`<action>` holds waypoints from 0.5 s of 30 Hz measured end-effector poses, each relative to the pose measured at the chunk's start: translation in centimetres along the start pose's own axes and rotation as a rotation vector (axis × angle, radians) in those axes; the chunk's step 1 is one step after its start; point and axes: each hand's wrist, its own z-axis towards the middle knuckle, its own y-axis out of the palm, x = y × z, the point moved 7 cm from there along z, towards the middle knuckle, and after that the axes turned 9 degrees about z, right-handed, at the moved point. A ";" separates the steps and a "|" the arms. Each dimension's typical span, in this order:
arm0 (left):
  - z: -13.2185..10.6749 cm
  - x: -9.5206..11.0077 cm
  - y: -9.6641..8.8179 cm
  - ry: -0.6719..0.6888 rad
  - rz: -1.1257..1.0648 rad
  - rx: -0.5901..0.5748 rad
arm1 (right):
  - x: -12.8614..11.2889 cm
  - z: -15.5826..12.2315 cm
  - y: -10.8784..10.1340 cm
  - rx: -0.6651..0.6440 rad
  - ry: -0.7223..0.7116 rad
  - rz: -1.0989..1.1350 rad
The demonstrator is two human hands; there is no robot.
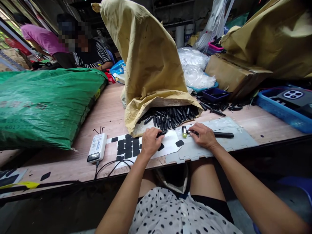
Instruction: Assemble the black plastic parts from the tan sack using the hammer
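Observation:
My left hand (150, 142) pinches a small black pen-shaped part (162, 133) above a white sheet (169, 144). Rows of black rounded-square stickers (128, 144) cover the sheet's left portion. My right hand (204, 136) is closed around the handle of a small hammer (184, 131). Its shiny, yellowish-tipped head points left, and the black grip end sticks out to the right. Under the hammer lies a flat grey board (240, 136). Just beyond both hands, a heap of black pen-shaped parts (172, 117) spills from the mouth of a tan paper sack (148, 61).
A full green sack (41, 107) occupies the left side. A white power bank (97, 146) with a cable lies near the front edge. At right are a cardboard box (234, 73) and a blue tray (280, 112) holding a phone. Two people (91, 55) are at the back left.

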 end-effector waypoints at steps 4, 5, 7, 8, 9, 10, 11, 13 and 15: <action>-1.9 0.9 2.4 -0.029 -0.110 -0.081 | -0.1 0.0 0.0 0.004 0.003 0.004; -2.1 0.7 2.8 -0.056 -0.133 -0.087 | 0.0 0.0 0.0 0.007 0.006 0.008; -2.2 0.2 3.3 -0.096 -0.176 -0.098 | 0.1 0.0 -0.1 0.013 0.007 0.024; -2.1 0.1 3.5 -0.107 -0.193 -0.109 | 0.2 0.0 -0.2 0.013 0.003 0.033; -2.0 -0.1 3.5 -0.116 -0.204 -0.119 | 0.1 0.0 -0.3 0.006 -0.007 0.040; -2.0 -0.2 3.5 -0.126 -0.211 -0.128 | 0.0 0.1 -0.4 -0.006 -0.022 0.048; -1.9 -0.2 3.5 -0.133 -0.215 -0.138 | -0.3 0.1 -0.5 -0.018 -0.039 0.057; -1.8 -0.2 3.4 -0.137 -0.227 -0.157 | -1.3 0.4 -0.9 -0.020 -0.064 0.086; -1.8 -0.1 3.4 -0.133 -0.247 -0.169 | -2.9 0.7 -1.4 0.010 -0.079 0.140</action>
